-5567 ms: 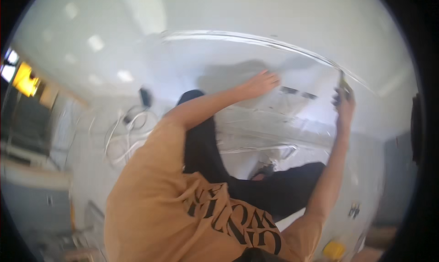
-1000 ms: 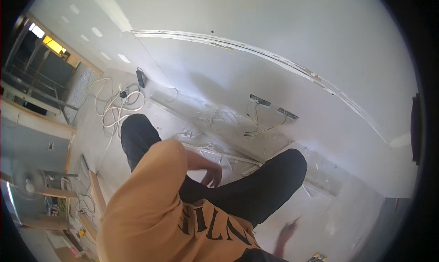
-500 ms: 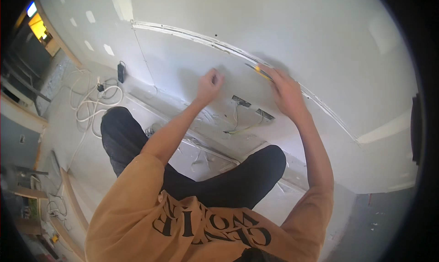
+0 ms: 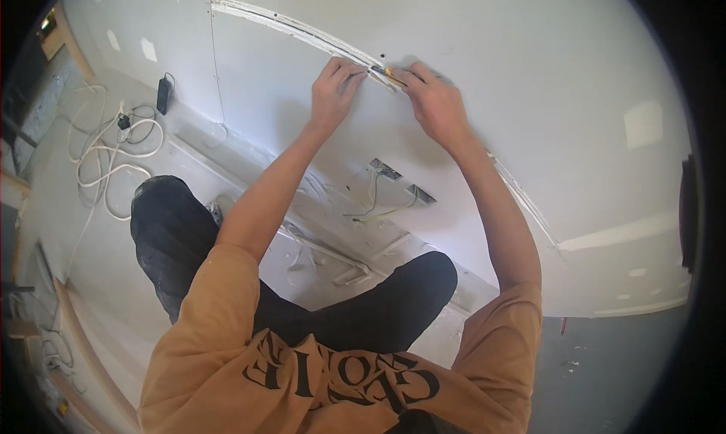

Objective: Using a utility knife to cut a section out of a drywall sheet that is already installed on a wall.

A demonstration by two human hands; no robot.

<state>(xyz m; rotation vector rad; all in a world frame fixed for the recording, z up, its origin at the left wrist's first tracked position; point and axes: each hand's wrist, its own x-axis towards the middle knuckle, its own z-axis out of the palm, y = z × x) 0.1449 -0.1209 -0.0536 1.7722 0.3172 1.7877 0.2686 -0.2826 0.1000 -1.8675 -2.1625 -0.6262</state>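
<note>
A long white-edged groove (image 4: 291, 27) runs across the pale plasterboard wall (image 4: 499, 63) in front of me. My right hand (image 4: 439, 107) is closed around a slim yellow-and-black utility knife (image 4: 395, 77), whose dark tip points left at the groove. Close to that tip, my left hand (image 4: 333, 97) pinches at the groove's lower edge. Whatever lies between its fingertips is too small to make out. Both hands rest at or against the wall, and my right fingers hide part of the groove.
Below the groove, two rectangular cutouts (image 4: 386, 168) have loose wires (image 4: 373, 194) hanging out. Dusty metal channel (image 4: 219, 169) and scraps lie along the wall's foot. On the floor at left are coiled white cable (image 4: 106, 154) and a black power adapter (image 4: 163, 95).
My left hand has risen from below the groove to its edge, beside the knife. My right hand has moved left along the groove with the knife. The view has shifted too.
</note>
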